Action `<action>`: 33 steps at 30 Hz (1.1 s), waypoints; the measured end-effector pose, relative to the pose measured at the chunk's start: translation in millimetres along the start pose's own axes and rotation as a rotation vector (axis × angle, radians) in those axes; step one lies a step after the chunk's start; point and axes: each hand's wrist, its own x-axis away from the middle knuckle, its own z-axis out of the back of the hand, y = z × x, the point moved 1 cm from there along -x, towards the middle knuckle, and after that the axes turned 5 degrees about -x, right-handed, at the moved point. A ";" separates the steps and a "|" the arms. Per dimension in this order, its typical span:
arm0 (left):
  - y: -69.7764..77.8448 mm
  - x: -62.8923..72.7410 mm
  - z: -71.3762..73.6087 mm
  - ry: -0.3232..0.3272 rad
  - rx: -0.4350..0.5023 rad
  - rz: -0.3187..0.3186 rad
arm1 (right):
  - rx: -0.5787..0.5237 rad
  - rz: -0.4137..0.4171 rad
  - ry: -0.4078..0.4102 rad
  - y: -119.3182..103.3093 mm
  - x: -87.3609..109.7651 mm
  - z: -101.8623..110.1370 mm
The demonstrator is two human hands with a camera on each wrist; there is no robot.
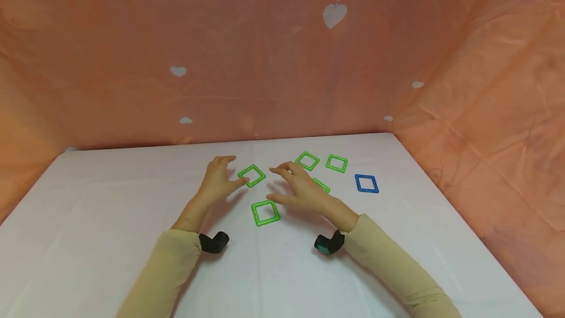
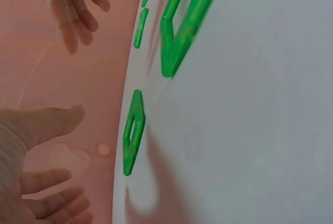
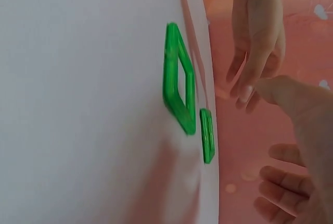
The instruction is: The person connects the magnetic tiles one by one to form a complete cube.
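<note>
My left hand point(image 1: 216, 181) hovers over the table with fingers spread and thumb apart, holding nothing. Its thumb tip overlaps the edge of a green square frame point(image 1: 259, 170) in the head view; the left wrist view shows a gap. Facing it, my right hand point(image 1: 305, 191) is also raised, its fingers loosely bent and thumb extended, with nothing in it. Below and between the hands lies a second green square frame point(image 1: 269, 222), nearest me. The right hand partly hides another green piece point(image 1: 322, 185).
Beyond the right hand lie two more green square frames point(image 1: 315, 165) point(image 1: 346, 166), with a blue square frame point(image 1: 368, 191) farther right. All rest on the white-covered table point(image 1: 110, 210). An orange cloth point(image 1: 265, 63) with white hearts hangs behind and at the sides.
</note>
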 end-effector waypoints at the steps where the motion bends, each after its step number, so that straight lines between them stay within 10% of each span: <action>1: -0.3 0.0 -1.1 -0.005 -0.003 0.007 | -0.011 -0.001 -0.008 -1.1 0.2 -1.4; 20: -4.7 -2.6 -15.5 -0.114 0.003 0.064 | -0.170 -0.061 -0.111 -13.3 5.4 -16.5; 33: -7.0 -5.2 -18.8 -0.055 -0.048 0.041 | -0.157 -0.080 -0.231 -21.9 5.2 -29.1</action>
